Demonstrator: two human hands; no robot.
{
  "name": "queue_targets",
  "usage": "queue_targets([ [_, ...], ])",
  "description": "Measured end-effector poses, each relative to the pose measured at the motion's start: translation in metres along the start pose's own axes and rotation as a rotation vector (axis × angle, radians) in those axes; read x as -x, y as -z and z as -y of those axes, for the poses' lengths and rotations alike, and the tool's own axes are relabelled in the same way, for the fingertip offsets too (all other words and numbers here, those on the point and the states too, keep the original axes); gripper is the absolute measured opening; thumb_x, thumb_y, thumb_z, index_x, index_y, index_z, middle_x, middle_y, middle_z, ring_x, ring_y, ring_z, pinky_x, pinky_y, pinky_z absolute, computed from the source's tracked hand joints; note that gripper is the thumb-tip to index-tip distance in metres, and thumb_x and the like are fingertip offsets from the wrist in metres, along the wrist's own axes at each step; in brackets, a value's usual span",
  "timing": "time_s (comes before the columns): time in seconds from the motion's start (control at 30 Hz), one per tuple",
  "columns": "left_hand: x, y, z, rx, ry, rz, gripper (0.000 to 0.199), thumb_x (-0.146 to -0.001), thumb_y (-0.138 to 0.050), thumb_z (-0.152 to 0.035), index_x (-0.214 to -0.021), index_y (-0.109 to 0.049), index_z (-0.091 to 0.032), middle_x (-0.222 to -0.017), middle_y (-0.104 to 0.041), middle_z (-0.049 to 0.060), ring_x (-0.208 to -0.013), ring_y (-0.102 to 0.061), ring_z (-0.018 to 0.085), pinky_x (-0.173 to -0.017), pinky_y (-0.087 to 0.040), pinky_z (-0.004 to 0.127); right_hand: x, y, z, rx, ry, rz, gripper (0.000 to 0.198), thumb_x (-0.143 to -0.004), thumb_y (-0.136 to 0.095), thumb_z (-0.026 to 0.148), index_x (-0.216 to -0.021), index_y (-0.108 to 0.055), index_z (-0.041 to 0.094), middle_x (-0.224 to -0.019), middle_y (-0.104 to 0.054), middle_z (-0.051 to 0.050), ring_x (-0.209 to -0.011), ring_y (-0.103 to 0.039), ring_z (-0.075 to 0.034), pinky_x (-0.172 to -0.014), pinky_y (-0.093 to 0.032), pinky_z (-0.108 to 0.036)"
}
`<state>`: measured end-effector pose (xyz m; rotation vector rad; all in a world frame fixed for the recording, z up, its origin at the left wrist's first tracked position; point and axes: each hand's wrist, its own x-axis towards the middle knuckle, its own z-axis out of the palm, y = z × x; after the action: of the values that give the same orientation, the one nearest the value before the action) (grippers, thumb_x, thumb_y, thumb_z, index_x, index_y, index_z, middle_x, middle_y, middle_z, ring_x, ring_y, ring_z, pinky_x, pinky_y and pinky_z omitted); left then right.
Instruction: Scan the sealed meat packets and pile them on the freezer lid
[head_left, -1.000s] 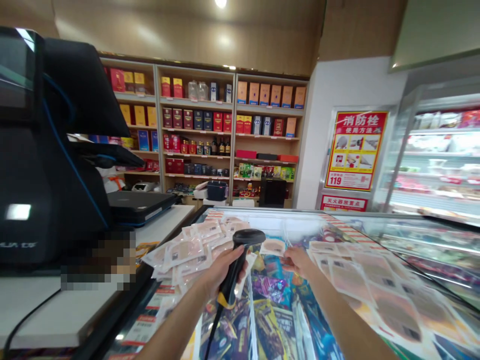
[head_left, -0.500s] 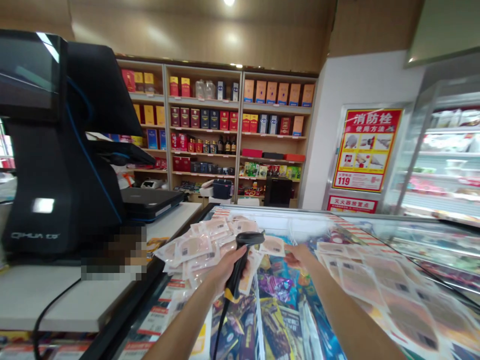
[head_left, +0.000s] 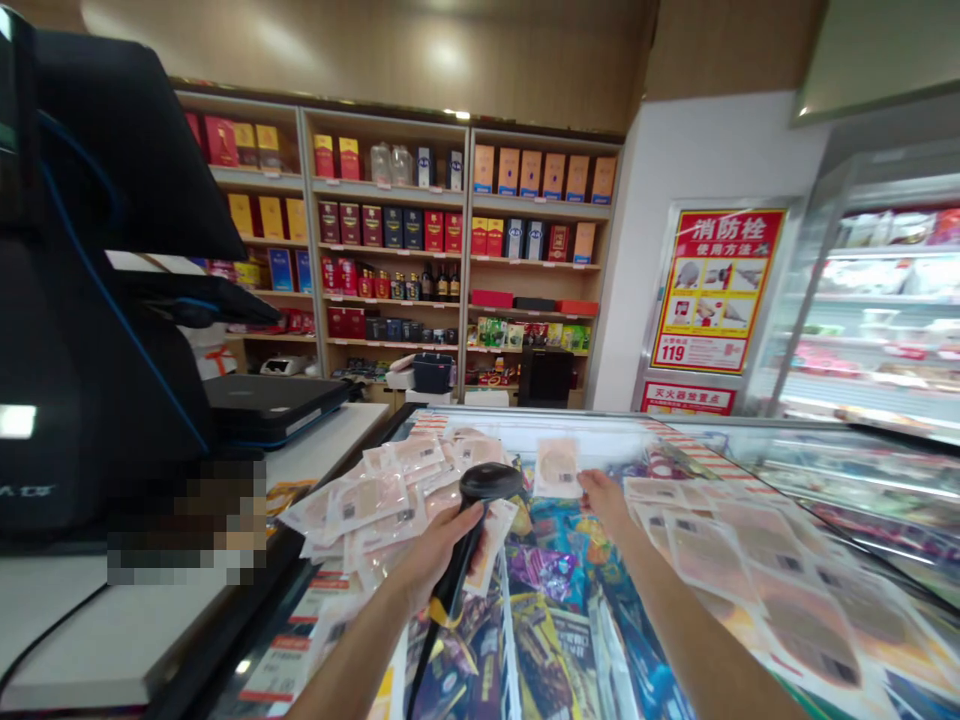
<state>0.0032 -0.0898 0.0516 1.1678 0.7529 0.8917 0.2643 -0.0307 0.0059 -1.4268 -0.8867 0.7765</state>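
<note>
My left hand (head_left: 439,550) is closed round the handle of a black barcode scanner (head_left: 491,482) with a yellow lower end and a trailing cable. A pale packet (head_left: 495,540) shows just right of the handle; whether the left fingers hold it too, I cannot tell. Pinched by a corner in my right hand (head_left: 606,503) is a flat, clear packet (head_left: 557,468) with a round pale item and a small dark label. It is raised beyond the scanner head, apart from it. Similar packets form a left pile (head_left: 379,490) and a right pile (head_left: 750,560) on the glass.
Under the glass, a freezer chest holds colourful wrapped goods (head_left: 551,570). At left, a black checkout terminal (head_left: 127,150) stands on a white counter (head_left: 97,640). Shelves of boxed goods (head_left: 390,225) line the back; a red fire-hydrant notice (head_left: 720,290) hangs on the wall.
The packet in my right hand has moved away from the scanner head and tipped more upright. The scanner has shifted slightly left and down in view. The whole view has turned a little.
</note>
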Motion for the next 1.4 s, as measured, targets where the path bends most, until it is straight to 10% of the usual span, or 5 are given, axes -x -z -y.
queue_targets([
  [0.17, 0.009, -0.013, -0.003, 0.04, -0.012, 0.042, 0.033, -0.067, -0.055, -0.045, -0.076, -0.05, -0.014, -0.054, -0.052, -0.002, -0.041, -0.044, 0.007, -0.041, -0.03, 0.02, 0.012, 0.012, -0.012, 0.033, 0.219, -0.108, 0.022, -0.063, -0.05, 0.04, -0.068, -0.051, 0.018, -0.038, -0.042, 0.007, -0.036, -0.041, -0.009, -0.038, -0.032, -0.021],
  [0.7, 0.015, -0.016, -0.008, 0.006, 0.004, 0.05, 0.03, -0.069, -0.054, -0.043, -0.079, -0.05, -0.014, -0.055, -0.052, -0.002, -0.042, -0.045, 0.007, -0.04, -0.031, 0.019, 0.003, 0.016, -0.016, -0.033, 0.242, -0.251, 0.02, -0.066, -0.046, 0.038, -0.07, -0.05, 0.019, -0.042, -0.041, 0.006, -0.04, -0.04, -0.01, -0.042, -0.035, -0.021],
  [1.1, 0.001, 0.022, -0.017, -0.051, 0.015, -0.165, 0.036, -0.062, -0.058, -0.049, -0.072, -0.049, -0.016, -0.052, -0.051, -0.004, -0.039, -0.043, 0.007, -0.038, -0.03, 0.018, -0.031, 0.111, 0.028, 0.908, 0.096, -0.536, 0.033, -0.071, -0.041, 0.03, -0.085, -0.065, 0.012, -0.081, -0.064, -0.013, -0.077, -0.057, -0.024, -0.067, -0.04, -0.031],
  [1.4, 0.011, 0.037, -0.031, -0.002, -0.067, -0.24, 0.031, -0.065, -0.058, -0.043, -0.077, -0.051, -0.015, -0.053, -0.052, -0.003, -0.041, -0.045, 0.006, -0.041, -0.032, 0.017, -0.027, 0.152, 0.028, 1.057, -0.07, -0.524, 0.037, -0.073, -0.038, 0.029, -0.098, -0.062, 0.013, -0.09, -0.062, -0.015, -0.084, -0.057, -0.027, -0.068, -0.042, -0.034],
])
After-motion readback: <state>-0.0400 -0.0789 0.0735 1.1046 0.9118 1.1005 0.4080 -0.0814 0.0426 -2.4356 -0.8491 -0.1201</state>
